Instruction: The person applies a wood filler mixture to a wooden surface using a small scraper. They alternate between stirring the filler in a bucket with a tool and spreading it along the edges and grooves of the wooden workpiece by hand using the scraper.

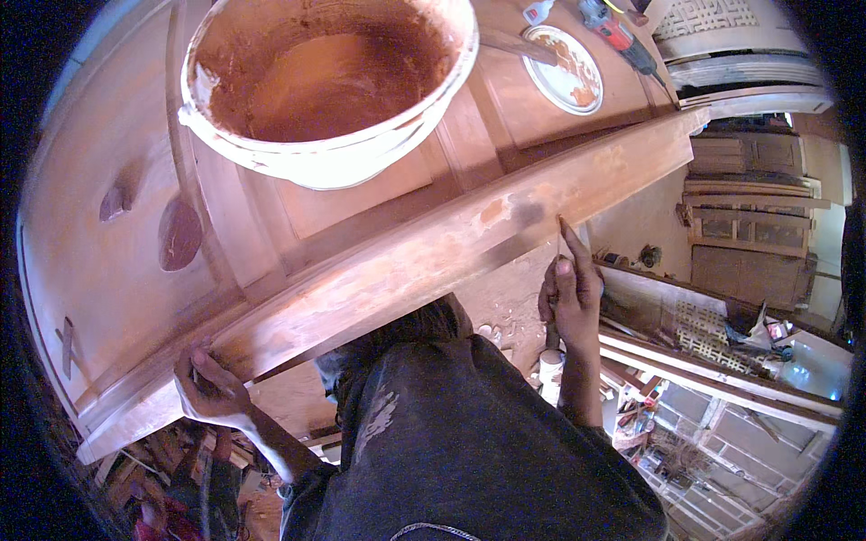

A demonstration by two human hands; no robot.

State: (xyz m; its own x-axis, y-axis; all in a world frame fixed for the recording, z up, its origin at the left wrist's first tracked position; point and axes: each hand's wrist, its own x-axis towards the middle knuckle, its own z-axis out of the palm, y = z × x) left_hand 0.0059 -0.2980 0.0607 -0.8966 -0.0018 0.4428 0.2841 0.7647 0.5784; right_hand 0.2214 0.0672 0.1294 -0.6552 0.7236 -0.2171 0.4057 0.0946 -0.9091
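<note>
A long wooden board (397, 261) runs aslant in front of me, with pale and orange filler patches on its face. It lies along the near edge of a panelled wooden door (257, 230). Near the board's left end, my left hand (212, 388) is closed round its lower edge. My right hand (575, 288) is by the lower edge toward the right, index finger stretched up to the wood. Between its thumb and fingers is something thin, seen edge-on, whose kind I cannot make out. A white bucket (325, 160), coated reddish-brown inside, stands on the door beyond the board.
On the door are a white lid (587, 88) with orange paste, a flat stick (516, 43), a red-and-black power tool (622, 36) and a dark red sanding disc (180, 236). Wooden panels (744, 248) stack at right. Another person (158, 509) is at lower left.
</note>
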